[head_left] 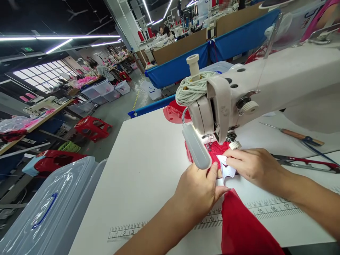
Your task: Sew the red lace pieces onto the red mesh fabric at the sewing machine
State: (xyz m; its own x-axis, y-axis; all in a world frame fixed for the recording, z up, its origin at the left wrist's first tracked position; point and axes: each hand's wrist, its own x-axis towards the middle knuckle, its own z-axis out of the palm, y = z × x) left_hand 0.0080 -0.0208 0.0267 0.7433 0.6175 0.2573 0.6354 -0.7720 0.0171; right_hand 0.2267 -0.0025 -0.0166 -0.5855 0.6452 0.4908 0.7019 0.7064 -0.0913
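Observation:
In the head view, a white sewing machine (224, 102) stands over the table with red lace fabric (219, 151) under its presser foot (208, 146). My left hand (198, 186) lies left of the needle area. Its thumb meets the tip of a red cloth piece (243, 223) that hangs toward the table's front edge; some of its fingers are hidden behind the grey lamp (198, 148). Close by on the right, my right hand (249, 164) pinches a small white piece (227, 171), paper or cloth, lying against the red lace.
Right of my right hand lie red-handled scissors (305, 162) and a wooden-handled awl (300, 135). A printed ruler (127, 232) runs along the white table's (148, 170) front. Plastic bins (53, 202) and red stools (92, 127) stand to the left. Other people work farther off.

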